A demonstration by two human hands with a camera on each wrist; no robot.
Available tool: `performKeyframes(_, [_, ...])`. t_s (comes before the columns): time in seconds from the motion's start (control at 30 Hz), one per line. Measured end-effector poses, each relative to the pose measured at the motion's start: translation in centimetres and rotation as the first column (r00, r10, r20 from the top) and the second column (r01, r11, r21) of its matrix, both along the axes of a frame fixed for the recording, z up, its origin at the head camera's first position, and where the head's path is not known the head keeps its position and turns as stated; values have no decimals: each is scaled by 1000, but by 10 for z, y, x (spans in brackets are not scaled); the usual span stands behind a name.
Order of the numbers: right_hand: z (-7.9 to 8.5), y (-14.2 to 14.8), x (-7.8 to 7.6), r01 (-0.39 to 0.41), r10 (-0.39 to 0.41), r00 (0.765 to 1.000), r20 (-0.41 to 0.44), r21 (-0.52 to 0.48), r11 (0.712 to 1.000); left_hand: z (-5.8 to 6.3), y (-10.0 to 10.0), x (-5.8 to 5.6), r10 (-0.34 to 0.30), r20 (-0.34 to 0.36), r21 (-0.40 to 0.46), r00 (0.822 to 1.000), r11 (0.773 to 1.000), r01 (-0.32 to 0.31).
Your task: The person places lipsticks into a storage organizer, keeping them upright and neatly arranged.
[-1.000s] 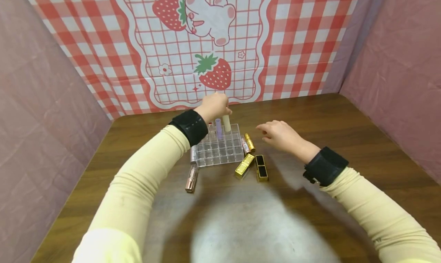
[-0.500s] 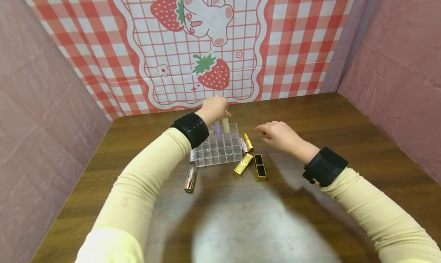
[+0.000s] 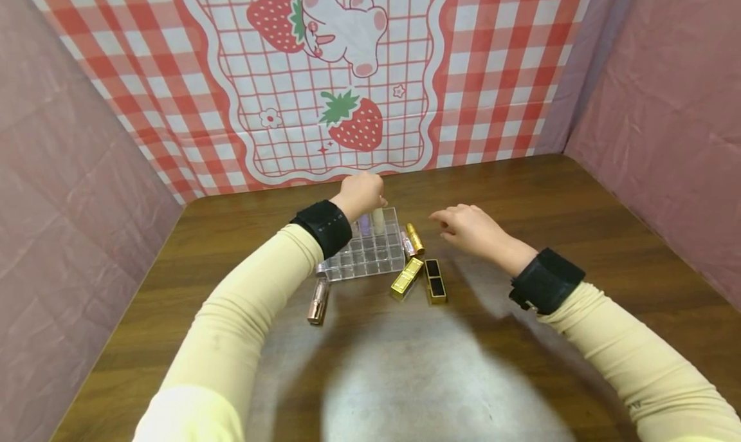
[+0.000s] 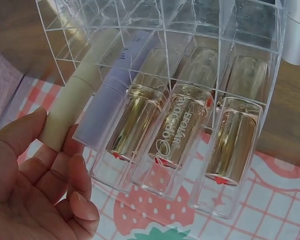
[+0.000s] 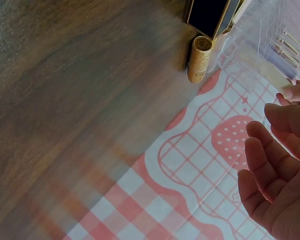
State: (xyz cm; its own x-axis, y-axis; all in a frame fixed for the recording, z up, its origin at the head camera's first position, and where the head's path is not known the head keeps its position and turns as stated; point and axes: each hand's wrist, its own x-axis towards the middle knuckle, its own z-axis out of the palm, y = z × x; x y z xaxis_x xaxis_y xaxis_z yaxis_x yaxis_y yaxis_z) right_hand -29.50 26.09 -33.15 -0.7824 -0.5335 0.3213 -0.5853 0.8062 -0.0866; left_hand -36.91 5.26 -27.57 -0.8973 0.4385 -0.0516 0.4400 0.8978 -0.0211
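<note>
My left hand (image 3: 362, 193) pinches the end of a cream lipstick tube (image 4: 65, 112) between thumb and fingers. The tube's other end sits inside a slot of the clear lipstick organizer (image 3: 370, 273). Beside it in the same row stand a lilac tube (image 4: 101, 120) and three clear-capped lipsticks with gold inner cases, one of them a lettered lipstick (image 4: 176, 132). To the right of the organizer, my right hand (image 3: 470, 228) hovers above the table with relaxed fingers and holds nothing.
By the organizer's right side lie a gold textured lipstick (image 3: 415, 239), a pinkish tube (image 3: 408, 244), a gold rectangular lipstick (image 3: 407, 277) and a black-and-gold lipstick (image 3: 435, 281). A rose-gold lipstick (image 3: 318, 302) lies front left. Behind the table hangs a checked strawberry cloth (image 3: 486, 75).
My left hand has moved down with the cream tube, which now sits deeper in the organizer slot. The right hand stays nearly still. The head view has shifted slightly.
</note>
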Motion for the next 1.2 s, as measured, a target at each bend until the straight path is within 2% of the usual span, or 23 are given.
performKeyframes(0.47, [-1, -3, 0, 1, -2, 1000, 31, 9, 1000, 0, -4, 1, 13, -2, -1, 1000, 1000, -13])
performKeyframes(0.57, [-1, -3, 0, 12, -13, 999, 34, 8, 1000, 5, -7, 1, 7, -8, 15, 1000, 1000, -7])
performKeyframes(0.7, [3, -2, -1, 26, -26, 999, 35, 3, 1000, 18, -14, 2, 2, -43, 51, 999, 999, 1])
performKeyframes(0.87, [7, -8, 0, 30, -30, 998, 51, 2, 1000, 35, -39, 9, 34, -107, 95, 994, 995, -24])
performKeyframes(0.97, [8, -11, 2, 29, -29, 998, 61, 7, 1000, 39, -59, 16, 52, -125, 119, 991, 992, -37])
performKeyframes(1.07, [7, -14, 5, 42, -44, 995, 85, 18, 999, 38, -80, 24, 74, -113, 158, 991, 986, -56])
performKeyframes(1.2, [4, -18, 14, 79, -83, 986, 145, 31, 996, 29, -106, 35, 109, -94, 213, 990, 973, -87])
